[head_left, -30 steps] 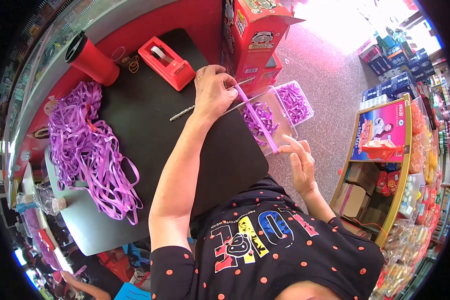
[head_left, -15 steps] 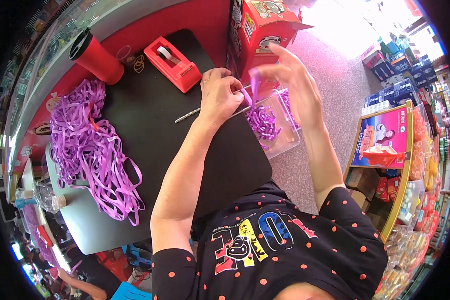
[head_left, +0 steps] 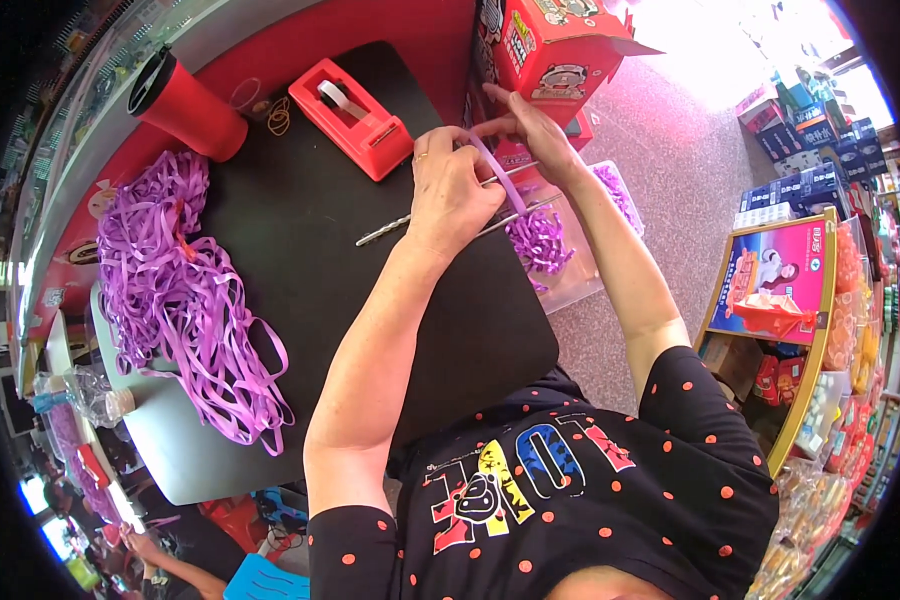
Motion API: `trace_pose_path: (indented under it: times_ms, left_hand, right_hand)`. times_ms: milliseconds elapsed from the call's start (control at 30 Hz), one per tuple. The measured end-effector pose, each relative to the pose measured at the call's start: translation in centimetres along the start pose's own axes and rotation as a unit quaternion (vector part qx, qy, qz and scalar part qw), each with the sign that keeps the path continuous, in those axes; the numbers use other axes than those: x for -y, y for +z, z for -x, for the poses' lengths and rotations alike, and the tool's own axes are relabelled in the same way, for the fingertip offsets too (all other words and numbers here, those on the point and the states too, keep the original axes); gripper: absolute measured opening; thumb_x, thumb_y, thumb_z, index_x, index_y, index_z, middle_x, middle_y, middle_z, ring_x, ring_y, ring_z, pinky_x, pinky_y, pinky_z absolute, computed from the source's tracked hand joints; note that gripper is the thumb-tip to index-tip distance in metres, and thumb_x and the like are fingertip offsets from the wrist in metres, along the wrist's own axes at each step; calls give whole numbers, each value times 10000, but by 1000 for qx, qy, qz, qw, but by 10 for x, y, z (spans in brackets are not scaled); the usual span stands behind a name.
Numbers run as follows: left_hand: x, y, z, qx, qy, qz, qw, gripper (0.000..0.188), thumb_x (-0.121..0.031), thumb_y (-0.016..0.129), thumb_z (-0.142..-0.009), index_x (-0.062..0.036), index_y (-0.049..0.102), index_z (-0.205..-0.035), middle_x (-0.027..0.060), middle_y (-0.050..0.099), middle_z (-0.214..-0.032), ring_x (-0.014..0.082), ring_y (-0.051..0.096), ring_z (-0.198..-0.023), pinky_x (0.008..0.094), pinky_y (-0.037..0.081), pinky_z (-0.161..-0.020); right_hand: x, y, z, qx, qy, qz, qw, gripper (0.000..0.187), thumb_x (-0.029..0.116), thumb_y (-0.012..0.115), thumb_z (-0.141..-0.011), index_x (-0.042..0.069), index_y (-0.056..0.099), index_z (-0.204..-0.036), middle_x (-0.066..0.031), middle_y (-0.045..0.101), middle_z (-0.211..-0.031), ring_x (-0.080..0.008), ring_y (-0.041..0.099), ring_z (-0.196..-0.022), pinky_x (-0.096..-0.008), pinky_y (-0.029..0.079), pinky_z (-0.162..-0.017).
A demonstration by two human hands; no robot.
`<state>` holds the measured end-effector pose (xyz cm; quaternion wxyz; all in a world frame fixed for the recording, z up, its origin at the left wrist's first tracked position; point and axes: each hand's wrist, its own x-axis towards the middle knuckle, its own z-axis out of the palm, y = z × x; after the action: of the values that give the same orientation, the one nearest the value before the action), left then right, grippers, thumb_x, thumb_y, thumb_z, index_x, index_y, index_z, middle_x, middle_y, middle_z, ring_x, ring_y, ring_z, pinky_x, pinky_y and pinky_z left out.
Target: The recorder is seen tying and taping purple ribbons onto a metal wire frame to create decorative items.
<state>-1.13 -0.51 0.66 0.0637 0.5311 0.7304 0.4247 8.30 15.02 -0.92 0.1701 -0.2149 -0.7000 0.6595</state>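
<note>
Purple ribbon [head_left: 498, 178] — one strip, pinched by left hand [head_left: 450, 195] and right hand [head_left: 530, 130] grips, one metal rod [head_left: 385, 230] beneath

The right hand [head_left: 530, 130] has risen to the ribbon strip [head_left: 500, 180].

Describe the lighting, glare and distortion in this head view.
Head view: daylight blows out the floor at upper right to white; the black table is evenly lit, without glare; fisheye bends the table edge and the shelves toward a dark round rim; the left hand, right hand and purple ribbon strip look sharp.
</note>
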Motion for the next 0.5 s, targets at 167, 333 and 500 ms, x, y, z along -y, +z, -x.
trace_pose_path:
  times_ms: [167, 333, 500]
  left_hand:
    - [-1, 0, 1, 11, -7, 2, 1000, 150, -121, 721, -600, -28, 659, -701, 153, 530, -1170, 347, 416, -1165, 411, 350, -1006]
    - [0, -2, 2, 2, 10, -3, 1000, 142, -108, 729, -596, -22, 672, -693, 155, 549, -1102, 342, 445, -1119, 418, 372, -970]
    - [-17, -17, -6, 22, -33, 53, 998, 277, -112, 676, -692, -26, 659, -955, 160, 542, -1160, 296, 498, -1108, 360, 411, -952]
  right_hand:
    - [-48, -12, 29, 3, 1, 80, 997, 580, 459, 262, -1009, 57, 358, -1416, -106, 664, -1036, -161, 602, -923, -315, 433, -892]
    - [-44, 22, 109, -94, -31, 57, 993, 473, 363, 330, -1016, 30, 458, -1326, -51, 636, -1044, -108, 560, -927, -246, 424, -831]
    - [-6, 45, 154, -143, -14, -36, 989, 327, 272, 403, -1009, 12, 515, -1172, -82, 622, -1089, -131, 572, -1016, -285, 430, -911]
